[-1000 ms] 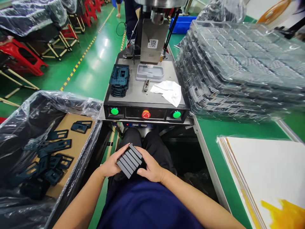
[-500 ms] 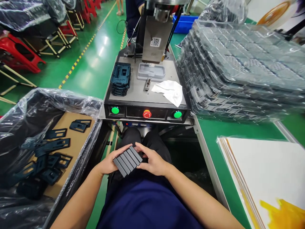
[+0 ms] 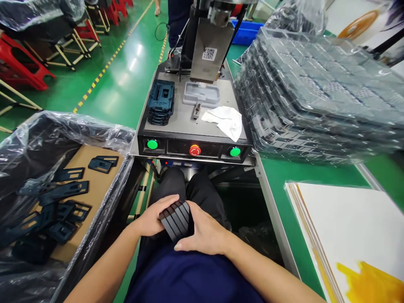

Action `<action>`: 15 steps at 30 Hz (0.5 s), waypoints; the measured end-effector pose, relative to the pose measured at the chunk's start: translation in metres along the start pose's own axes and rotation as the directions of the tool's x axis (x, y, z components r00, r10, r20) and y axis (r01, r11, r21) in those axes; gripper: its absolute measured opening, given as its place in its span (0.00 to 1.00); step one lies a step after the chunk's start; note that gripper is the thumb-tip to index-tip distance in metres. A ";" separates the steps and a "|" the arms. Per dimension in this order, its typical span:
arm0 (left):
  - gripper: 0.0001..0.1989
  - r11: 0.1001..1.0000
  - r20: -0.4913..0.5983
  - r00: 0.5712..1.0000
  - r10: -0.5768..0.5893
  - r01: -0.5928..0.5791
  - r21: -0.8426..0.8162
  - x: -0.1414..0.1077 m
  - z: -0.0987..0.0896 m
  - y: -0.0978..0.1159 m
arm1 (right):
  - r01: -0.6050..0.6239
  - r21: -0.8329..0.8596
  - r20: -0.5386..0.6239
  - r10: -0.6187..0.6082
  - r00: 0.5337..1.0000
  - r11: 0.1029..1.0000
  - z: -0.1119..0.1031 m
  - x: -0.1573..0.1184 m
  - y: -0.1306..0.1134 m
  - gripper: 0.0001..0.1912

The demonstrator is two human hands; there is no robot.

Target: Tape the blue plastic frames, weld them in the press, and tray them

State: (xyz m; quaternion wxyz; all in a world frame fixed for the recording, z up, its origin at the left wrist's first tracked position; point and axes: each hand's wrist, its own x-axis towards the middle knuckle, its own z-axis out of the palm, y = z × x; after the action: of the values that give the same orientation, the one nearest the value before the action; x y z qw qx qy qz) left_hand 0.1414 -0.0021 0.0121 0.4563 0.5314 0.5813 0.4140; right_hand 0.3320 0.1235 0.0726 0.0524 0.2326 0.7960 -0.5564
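Note:
Over my lap I hold a small stack of black plastic parts [image 3: 175,220], its layered edges facing up. My left hand [image 3: 154,219] grips the stack from the left, thumb along the top. My right hand [image 3: 205,229] is curled round the right side, fingers at the far edge and thumb by the near corner; its hidden fingertips seem to touch the parts. Ahead, a pile of dark plastic frames [image 3: 161,102] sits on the left of the press table. Beside it lie a grey fixture tray [image 3: 201,94], a small metal block [image 3: 197,111] and a white cloth [image 3: 224,120].
A press head [image 3: 206,54] hangs above the fixture. Two green buttons [image 3: 152,144] flank a red stop button [image 3: 195,150]. At left, a plastic-lined bin [image 3: 124,168] holds loose dark parts [image 3: 66,189]. Clear trays [image 3: 315,92] and white sheets [image 3: 347,219] lie at right. A person stands behind the press.
The stack has turned in my hands and moved slightly down and right. My right hand has come closer round it, its thumb now at the near corner. The view has shifted slightly.

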 end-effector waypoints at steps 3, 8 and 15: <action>0.34 0.998 -0.031 0.999 0.033 -0.032 0.059 0.003 0.013 -0.006 | -0.173 -0.033 -0.057 0.171 0.984 0.984 0.008 -0.001 -0.010 0.69; 0.36 0.979 -0.101 0.995 -0.013 0.033 0.203 0.002 0.025 -0.011 | -0.214 -0.142 -0.202 0.184 0.962 0.966 0.025 0.002 -0.019 0.60; 0.33 0.946 -0.217 0.964 -0.151 0.205 0.252 0.003 0.035 0.000 | -0.178 -0.241 -0.272 0.109 0.956 0.954 0.029 0.005 -0.018 0.44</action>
State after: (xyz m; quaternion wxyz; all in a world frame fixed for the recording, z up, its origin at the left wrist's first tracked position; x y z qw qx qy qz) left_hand 0.1748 0.0008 0.0030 0.3553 0.4911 0.7203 0.3372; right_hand 0.3147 0.0933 0.0756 0.0203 0.3509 0.8436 -0.4059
